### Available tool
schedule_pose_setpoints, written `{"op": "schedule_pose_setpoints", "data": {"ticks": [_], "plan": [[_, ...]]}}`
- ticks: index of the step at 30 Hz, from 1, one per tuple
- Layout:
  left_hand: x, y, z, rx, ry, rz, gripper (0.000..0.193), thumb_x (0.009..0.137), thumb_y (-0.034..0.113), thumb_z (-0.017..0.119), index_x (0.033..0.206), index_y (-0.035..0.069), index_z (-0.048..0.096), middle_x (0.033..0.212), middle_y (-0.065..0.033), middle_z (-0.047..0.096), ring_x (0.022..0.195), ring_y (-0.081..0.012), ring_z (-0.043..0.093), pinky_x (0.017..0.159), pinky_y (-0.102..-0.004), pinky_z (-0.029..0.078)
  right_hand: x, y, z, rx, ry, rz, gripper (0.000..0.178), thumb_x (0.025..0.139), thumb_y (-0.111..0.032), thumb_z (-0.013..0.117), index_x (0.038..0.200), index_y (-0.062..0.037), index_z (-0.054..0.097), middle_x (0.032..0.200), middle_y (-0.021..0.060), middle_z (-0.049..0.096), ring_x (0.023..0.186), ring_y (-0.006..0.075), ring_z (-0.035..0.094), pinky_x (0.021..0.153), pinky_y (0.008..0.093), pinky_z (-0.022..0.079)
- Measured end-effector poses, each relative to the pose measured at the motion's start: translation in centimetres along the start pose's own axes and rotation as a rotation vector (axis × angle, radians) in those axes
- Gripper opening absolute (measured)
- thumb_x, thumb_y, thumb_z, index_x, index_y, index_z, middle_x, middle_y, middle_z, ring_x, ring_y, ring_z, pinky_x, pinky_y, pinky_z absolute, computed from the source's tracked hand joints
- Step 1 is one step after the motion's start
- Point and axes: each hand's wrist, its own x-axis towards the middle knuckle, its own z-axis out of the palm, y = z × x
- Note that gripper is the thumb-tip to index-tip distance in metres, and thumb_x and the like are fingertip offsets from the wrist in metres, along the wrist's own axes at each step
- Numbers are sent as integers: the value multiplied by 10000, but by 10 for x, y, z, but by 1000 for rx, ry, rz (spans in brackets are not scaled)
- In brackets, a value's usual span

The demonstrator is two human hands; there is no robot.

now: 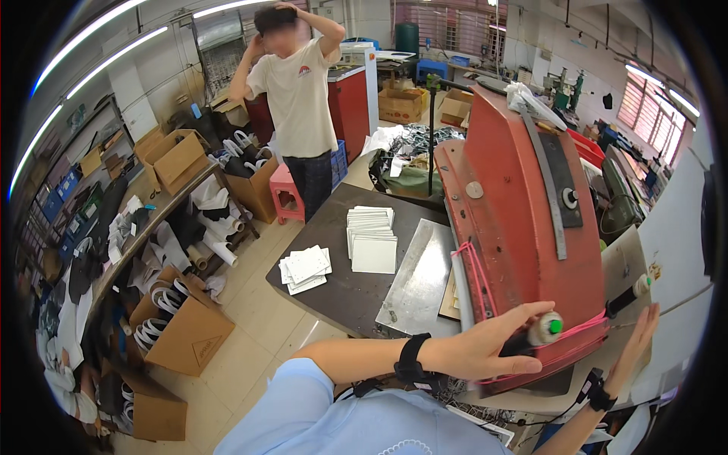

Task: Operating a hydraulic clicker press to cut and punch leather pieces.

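Note:
My left hand [491,347] is open beside a round knob with a green button [546,328] on the front of a red machine [516,182]. Its fingers stretch past the knob and its thumb is apart; it is unclear whether they touch. My right hand [632,350], also open with straight fingers, is beside a second green-topped button on a black stem [631,294]. A bare metal plate [415,282] lies on the dark table [345,299] left of the machine. Two stacks of thin white panels stand there, one taller [373,241] and one lower and uneven [305,268].
Across the table, a person [299,98] stands with both hands raised to the head, next to a pink stool [286,193]. Cardboard boxes [189,326] with white-edged pieces stand on the floor at left, below a loaded workbench [140,227]. A wall panel [675,265] is at right.

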Motion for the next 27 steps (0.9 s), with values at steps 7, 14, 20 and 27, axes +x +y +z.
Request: {"op": "schedule_pose_setpoints", "data": {"ticks": [7, 14, 20, 27], "plan": [[-36, 14, -14, -187, 325, -90, 559, 1027, 368, 413, 1434, 8, 284, 1084, -72, 496, 1012, -139, 493, 943, -305, 405, -5, -25, 55, 514, -51, 137, 519, 1041, -335, 389, 1460, -32, 349, 1384, 143, 467, 1283, 238, 444, 1122, 362, 258], [-56, 26, -40, -267, 513, -53, 493, 1048, 320, 354, 1424, 7, 295, 955, -92, 563, 885, -144, 540, 834, -309, 452, -19, -37, 57, 701, -159, 284, 466, 1022, -330, 374, 1366, -37, 489, 1154, 98, 579, 1106, 196, 552, 1029, 336, 386], [-64, 23, -52, -377, 516, -10, 505, 1026, 273, 450, 1429, 12, 295, 902, -88, 600, 836, -147, 558, 801, -307, 456, -20, -39, 54, 803, -219, 404, 315, 977, -298, 507, 1093, -17, 588, 792, 18, 470, 737, 113, 457, 697, 256, 390], [-71, 0, -54, -420, 439, -43, 302, 1019, 239, 487, 1225, 18, 488, 873, 0, 539, 807, -75, 505, 741, -241, 431, -31, -32, 55, 818, -222, 429, 231, 979, -258, 475, 921, -41, 530, 794, 31, 446, 743, 125, 449, 712, 265, 387]]}}
